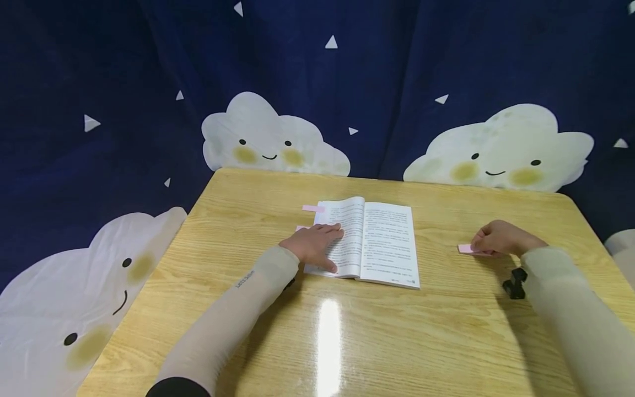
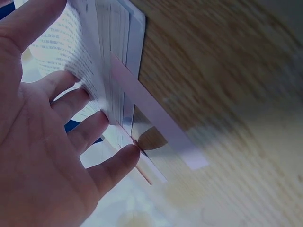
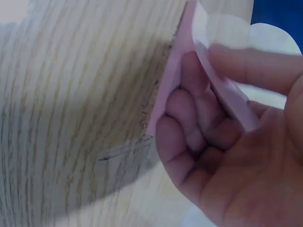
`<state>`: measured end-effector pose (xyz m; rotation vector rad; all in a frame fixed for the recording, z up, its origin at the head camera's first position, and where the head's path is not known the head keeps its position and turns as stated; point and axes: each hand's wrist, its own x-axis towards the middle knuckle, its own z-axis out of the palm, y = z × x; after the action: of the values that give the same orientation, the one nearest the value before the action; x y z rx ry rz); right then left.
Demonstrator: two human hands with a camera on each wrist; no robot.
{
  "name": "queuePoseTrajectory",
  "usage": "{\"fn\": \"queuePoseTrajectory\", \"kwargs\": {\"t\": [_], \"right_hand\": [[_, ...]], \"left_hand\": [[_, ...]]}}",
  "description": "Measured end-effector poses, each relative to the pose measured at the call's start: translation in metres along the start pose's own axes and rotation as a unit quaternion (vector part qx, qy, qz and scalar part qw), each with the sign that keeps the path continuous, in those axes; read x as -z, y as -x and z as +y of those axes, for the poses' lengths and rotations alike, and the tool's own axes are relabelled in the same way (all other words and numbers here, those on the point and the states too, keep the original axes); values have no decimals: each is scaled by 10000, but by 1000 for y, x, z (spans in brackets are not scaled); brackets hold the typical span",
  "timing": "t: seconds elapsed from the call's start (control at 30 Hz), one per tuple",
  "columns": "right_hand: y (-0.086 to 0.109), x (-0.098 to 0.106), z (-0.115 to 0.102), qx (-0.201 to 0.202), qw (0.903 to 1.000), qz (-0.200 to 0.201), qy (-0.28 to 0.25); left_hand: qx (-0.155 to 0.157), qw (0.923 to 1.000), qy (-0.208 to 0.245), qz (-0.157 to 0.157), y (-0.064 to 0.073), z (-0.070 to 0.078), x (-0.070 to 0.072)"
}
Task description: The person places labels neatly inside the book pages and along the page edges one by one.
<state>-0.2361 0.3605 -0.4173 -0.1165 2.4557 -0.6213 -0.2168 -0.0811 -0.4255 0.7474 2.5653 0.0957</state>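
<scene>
An open book (image 1: 389, 242) lies on the table, printed pages facing up. Spread over its left page is my left hand (image 1: 316, 244), fingers extended and resting on the paper. Pink sticky strips (image 2: 163, 125) jut out from the pages beside that hand. Off to the right of the book, my right hand (image 1: 503, 240) is down at a small pink sticky note pad (image 1: 465, 249). Seen from the right wrist, thumb and index finger pinch one pink sticky note (image 3: 232, 101) that lifts away from the pad (image 3: 173, 71), while the other fingers curl against the pad.
The wooden table (image 1: 238, 220) extends around the book, with a bright glare streak in front of it. A dark blue curtain (image 1: 377, 71) with white clouds hangs behind the table and along its left side.
</scene>
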Motion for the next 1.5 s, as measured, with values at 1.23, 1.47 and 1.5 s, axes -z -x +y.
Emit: {"fn": "queuePoseTrajectory", "kwargs": {"t": [1.23, 1.47, 1.5], "right_hand": [[-3, 2, 1, 185, 9993, -294, 99], [-3, 4, 0, 254, 9992, -295, 84], [-4, 3, 1, 250, 9992, -288, 83]], "left_hand": [[-11, 10000, -15, -51, -2, 2, 1], [-34, 10000, 68, -28, 1, 1, 3], [-45, 10000, 62, -25, 1, 1, 3]]}}
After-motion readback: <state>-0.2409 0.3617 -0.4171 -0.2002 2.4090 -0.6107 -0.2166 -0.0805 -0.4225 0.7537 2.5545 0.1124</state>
